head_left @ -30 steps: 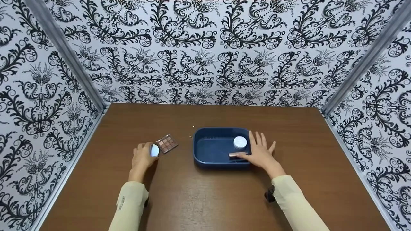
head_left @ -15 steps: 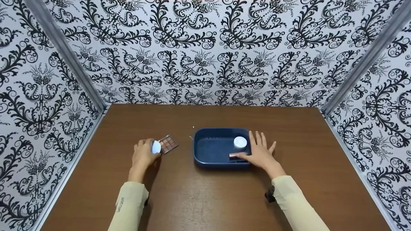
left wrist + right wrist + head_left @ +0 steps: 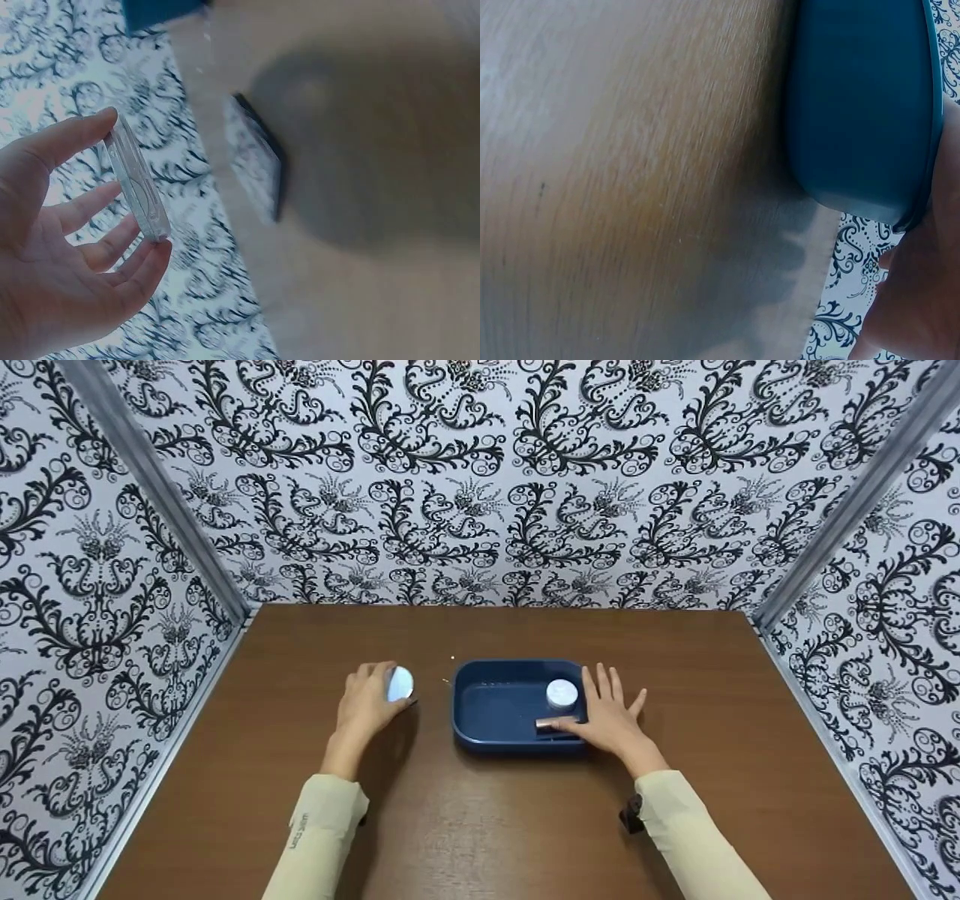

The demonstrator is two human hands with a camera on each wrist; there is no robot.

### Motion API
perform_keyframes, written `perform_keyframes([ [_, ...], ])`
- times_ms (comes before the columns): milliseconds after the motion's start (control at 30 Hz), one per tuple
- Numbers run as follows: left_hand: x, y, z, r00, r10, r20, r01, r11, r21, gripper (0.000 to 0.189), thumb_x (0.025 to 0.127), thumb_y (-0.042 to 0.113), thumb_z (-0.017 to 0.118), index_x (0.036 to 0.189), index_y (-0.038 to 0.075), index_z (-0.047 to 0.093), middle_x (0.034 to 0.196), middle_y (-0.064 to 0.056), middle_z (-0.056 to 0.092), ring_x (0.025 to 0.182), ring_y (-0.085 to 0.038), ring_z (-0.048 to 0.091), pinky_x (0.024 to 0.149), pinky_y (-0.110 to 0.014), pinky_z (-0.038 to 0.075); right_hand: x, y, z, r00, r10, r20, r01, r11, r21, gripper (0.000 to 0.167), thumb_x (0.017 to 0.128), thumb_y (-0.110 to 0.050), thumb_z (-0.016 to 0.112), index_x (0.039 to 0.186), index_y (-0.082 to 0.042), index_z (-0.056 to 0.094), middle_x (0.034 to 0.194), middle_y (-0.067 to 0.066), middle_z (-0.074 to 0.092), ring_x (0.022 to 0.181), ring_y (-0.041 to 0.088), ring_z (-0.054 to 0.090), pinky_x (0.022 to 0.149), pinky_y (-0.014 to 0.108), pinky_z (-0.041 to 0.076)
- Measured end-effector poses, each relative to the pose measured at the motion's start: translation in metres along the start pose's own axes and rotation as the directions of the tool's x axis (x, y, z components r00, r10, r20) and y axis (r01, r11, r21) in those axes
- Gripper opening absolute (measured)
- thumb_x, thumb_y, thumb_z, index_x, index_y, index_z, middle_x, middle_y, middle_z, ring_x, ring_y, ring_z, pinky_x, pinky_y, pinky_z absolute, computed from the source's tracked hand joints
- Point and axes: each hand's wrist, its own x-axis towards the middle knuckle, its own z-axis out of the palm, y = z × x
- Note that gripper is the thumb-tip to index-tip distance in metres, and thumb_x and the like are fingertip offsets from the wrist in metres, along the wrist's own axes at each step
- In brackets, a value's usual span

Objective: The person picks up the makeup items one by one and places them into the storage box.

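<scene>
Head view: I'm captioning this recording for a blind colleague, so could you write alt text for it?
A person's left hand holds a small round compact above a brown table, while the right hand rests flat on the right rim of a blue tray. The tray holds a white-lidded jar and a small tube. Black-and-white patterned walls surround the table.

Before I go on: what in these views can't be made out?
- Eyeshadow palette: hidden by the left hand in the head view; blurred in the left wrist view.
- Right hand: cut off by the right wrist frame edge.
- Small tube in the blue tray: too small to identify, partly under fingers.
- Round disc: markings unreadable.
</scene>
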Motion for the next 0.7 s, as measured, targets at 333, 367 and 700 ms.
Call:
perform_keyframes([
  [333, 0.004, 0.053, 0.011, 0.995, 0.097, 0.017, -0.097, 0.995, 0.015, 0.068, 0.078, 0.033, 0.082, 0.139, 0.016, 0.056, 0.141, -0.015, 0.054, 0.128, -0.039, 0.051, 0.095, -0.056, 0.05, 0.0, 0.0, 0.0, 1.0, 0.001, 0.001, -0.001, 1.0, 0.002, 0.122, 0.076, -0.077, 0.064, 0.161, -0.011, 0.006, 0.168, 0.018, -0.001, 0.155, 0.04, -0.007, 0.107, 0.08, -0.013],
  [367, 0.004, 0.058, 0.013, 0.994, 0.105, 0.02, -0.106, 0.994, 0.021, 0.068, 0.078, 0.034, 0.083, 0.138, 0.017, 0.057, 0.141, -0.015, 0.054, 0.127, -0.038, 0.051, 0.095, -0.056, 0.05, 0.0, 0.0, 0.0, 1.0, 0.002, 0.0, -0.002, 1.0, -0.001, 0.122, 0.076, -0.077, 0.064, 0.161, -0.012, 0.006, 0.168, 0.018, -0.001, 0.155, 0.04, -0.007, 0.108, 0.08, -0.013],
  [700, 0.009, 0.098, 0.042, 0.974, 0.21, 0.09, -0.216, 0.975, 0.061, 0.065, 0.076, 0.032, 0.084, 0.133, 0.013, 0.059, 0.137, -0.013, 0.056, 0.125, -0.035, 0.052, 0.098, -0.049, 0.052, 0.0, 0.0, -0.001, 1.0, -0.002, 0.007, 0.002, 1.0, 0.001, 0.121, 0.076, -0.077, 0.064, 0.161, -0.01, 0.008, 0.168, 0.02, 0.0, 0.155, 0.041, -0.006, 0.108, 0.081, -0.01],
])
